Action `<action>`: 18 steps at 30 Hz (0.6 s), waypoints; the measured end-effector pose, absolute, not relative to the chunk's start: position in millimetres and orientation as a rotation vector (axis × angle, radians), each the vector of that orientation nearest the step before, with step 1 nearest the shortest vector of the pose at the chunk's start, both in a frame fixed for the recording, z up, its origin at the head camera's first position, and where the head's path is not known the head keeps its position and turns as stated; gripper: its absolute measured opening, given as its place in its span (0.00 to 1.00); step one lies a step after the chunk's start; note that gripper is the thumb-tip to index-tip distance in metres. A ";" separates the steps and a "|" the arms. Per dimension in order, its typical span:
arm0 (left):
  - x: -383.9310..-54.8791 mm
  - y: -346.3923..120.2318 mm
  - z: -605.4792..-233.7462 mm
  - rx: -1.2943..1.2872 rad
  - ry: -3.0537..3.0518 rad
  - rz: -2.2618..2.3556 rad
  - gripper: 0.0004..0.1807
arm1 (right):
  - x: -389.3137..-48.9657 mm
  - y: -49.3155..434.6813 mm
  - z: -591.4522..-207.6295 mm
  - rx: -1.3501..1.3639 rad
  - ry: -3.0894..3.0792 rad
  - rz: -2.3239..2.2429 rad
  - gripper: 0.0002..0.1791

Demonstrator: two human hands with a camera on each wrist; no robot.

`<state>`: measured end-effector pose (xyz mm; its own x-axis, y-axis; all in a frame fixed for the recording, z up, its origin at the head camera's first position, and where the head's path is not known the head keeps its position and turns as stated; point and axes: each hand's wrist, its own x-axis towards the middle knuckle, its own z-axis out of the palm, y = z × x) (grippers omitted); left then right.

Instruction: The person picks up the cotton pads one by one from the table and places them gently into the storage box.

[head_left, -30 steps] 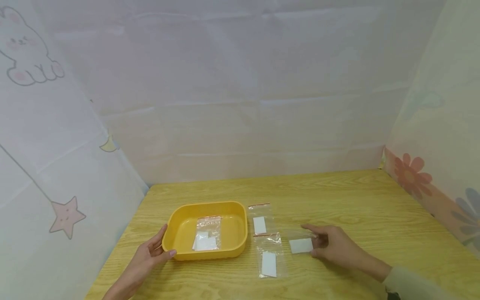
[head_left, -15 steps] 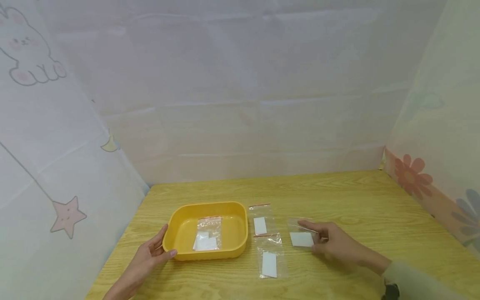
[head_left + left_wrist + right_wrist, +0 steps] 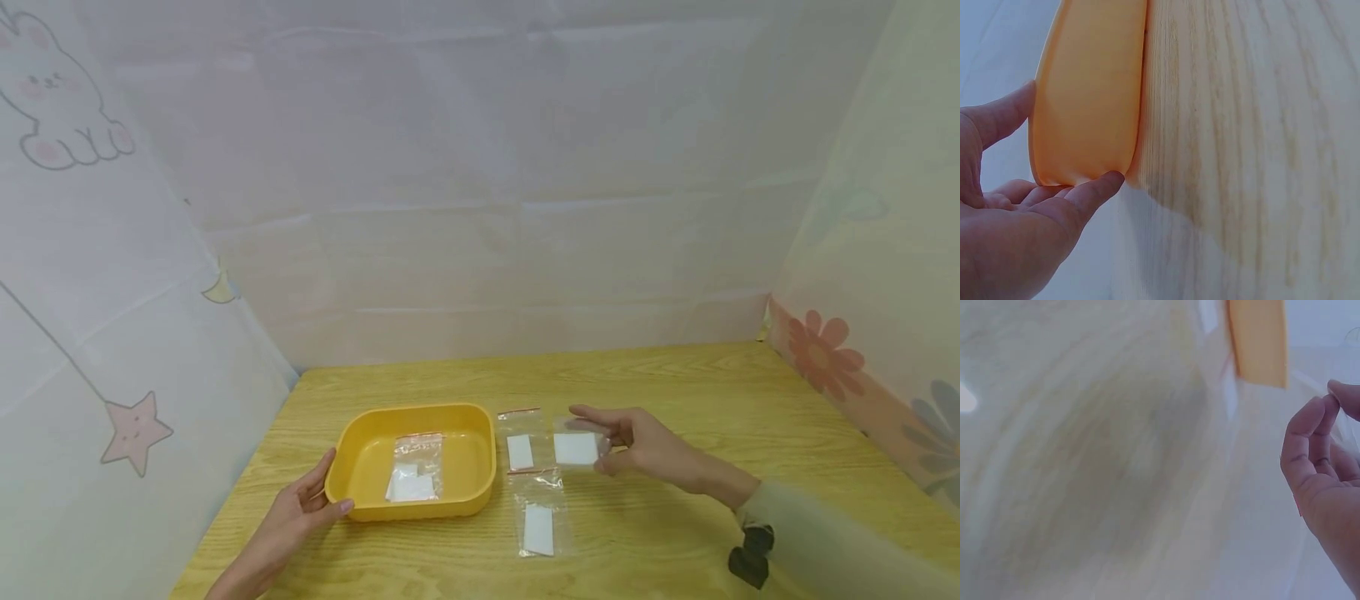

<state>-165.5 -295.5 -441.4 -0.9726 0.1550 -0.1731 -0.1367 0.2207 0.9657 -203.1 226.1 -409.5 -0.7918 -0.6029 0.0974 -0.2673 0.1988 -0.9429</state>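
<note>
My left hand (image 3: 292, 508) holds the left end of a yellow plastic basin (image 3: 459, 506). In the left wrist view its thumb and fingers lie around the basin's corner (image 3: 1088, 94). Inside the basin is a clear zip bag (image 3: 417, 452) with white pieces. My right hand (image 3: 652, 450) pinches another clear zip bag (image 3: 575, 448) holding a white rectangle, above the table right of the basin. The right wrist view shows the right thumb and fingertips meeting, the bag hardly visible there. Two more zip bags lie beside the basin, the far bag (image 3: 520, 451) and the near bag (image 3: 538, 529).
The wood-grain table (image 3: 697, 392) reaches back to a pale cloth wall (image 3: 525, 250). Printed cloth also hangs at both sides, with a star (image 3: 137, 433) on the left and a red flower (image 3: 821, 354) on the right. A dark object (image 3: 752, 557) sits at the right sleeve.
The right hand has carried its zip bag up and to the left in the head view, close to the far bag. The left hand and basin have stayed put.
</note>
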 end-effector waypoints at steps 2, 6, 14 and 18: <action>-165.3 -295.5 -441.2 0.013 2.259 1.827 0.52 | -207.2 217.4 -401.8 -0.834 2.176 -1.611 0.46; -165.3 -295.5 -441.1 0.008 2.259 1.828 0.52 | -215.3 197.4 -385.7 -0.878 2.170 -1.570 0.46; -165.8 -295.1 -440.8 0.016 2.269 1.829 0.52 | -233.4 153.1 -365.0 -0.897 2.116 -1.498 0.47; -165.9 -294.9 -440.6 0.015 2.271 1.826 0.52 | -242.6 130.5 -362.3 -0.922 2.069 -1.476 0.49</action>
